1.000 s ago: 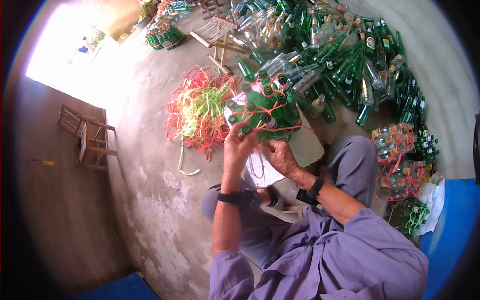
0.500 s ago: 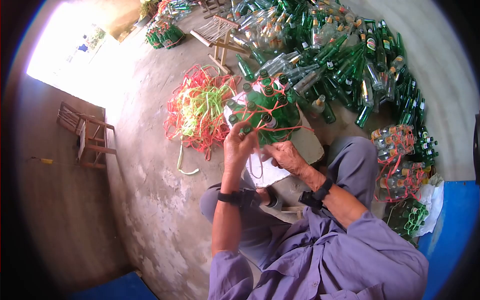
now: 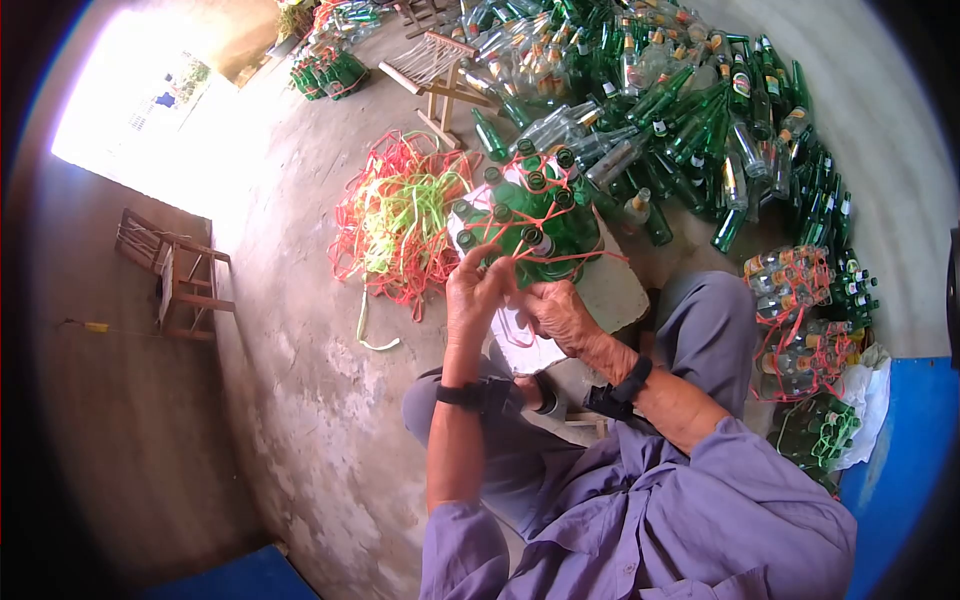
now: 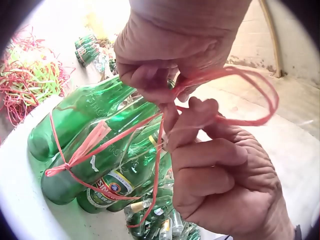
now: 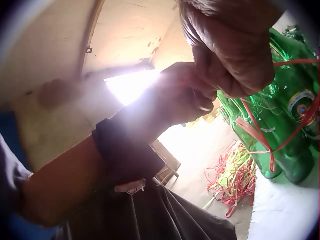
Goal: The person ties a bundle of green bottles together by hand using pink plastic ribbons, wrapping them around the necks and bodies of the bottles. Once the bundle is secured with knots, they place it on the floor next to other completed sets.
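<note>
A bundle of green glass bottles (image 3: 575,228) stands upright on a white slab (image 3: 612,308), with pink plastic twine (image 4: 111,148) looped around the bottles. At the near side of the bundle, my left hand (image 3: 474,292) pinches the twine close to the bottle necks. My right hand (image 3: 566,316) is right beside it, thumb and fingers pinching the same twine. In the left wrist view a loop of twine (image 4: 274,100) sticks out between the two hands. Fingers of both hands overlap in the right wrist view, hiding the twine where they meet.
A tangled heap of red and yellow-green twine (image 3: 400,215) lies on the floor left of the slab. Loose bottles (image 3: 690,120) pile up beyond, and tied bottle bundles (image 3: 795,330) stand at right. A small folding stool (image 3: 440,75) is behind; a wooden chair (image 3: 185,280) is left.
My right hand shifted slightly right and away from the left hand, then came back against it. My left hand has stayed nearly in place, and the bottles have not moved.
</note>
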Demonstrator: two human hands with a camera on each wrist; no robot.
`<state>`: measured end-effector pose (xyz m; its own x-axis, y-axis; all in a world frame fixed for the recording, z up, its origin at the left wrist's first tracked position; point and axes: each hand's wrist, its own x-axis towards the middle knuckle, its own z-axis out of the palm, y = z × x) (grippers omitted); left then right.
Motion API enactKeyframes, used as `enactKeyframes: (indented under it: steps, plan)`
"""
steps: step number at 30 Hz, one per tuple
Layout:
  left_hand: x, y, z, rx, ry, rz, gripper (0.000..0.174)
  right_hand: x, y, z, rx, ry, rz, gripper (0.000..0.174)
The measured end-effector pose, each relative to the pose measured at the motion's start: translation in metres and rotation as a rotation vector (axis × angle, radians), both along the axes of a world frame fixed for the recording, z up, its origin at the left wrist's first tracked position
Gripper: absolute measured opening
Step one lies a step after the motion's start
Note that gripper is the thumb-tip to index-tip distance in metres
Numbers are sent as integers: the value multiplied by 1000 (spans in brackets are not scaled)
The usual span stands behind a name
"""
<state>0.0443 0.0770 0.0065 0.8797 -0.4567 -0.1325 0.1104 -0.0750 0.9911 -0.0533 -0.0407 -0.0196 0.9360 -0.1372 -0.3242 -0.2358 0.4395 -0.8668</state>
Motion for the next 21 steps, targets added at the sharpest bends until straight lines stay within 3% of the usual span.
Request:
enactKeyframes:
  steps: [1,10,21]
  plan:
    - [0,0,1,3,-7,-5,26,-1,1,-1,-113,-5,-32,23]
    - [5,1,-10,-75,30,3,25,-2,14,14,-203,-100,-86,25]
    - [8,2,-8,-110,79,-8,24,-6,13,26,-104,-60,-75,27]
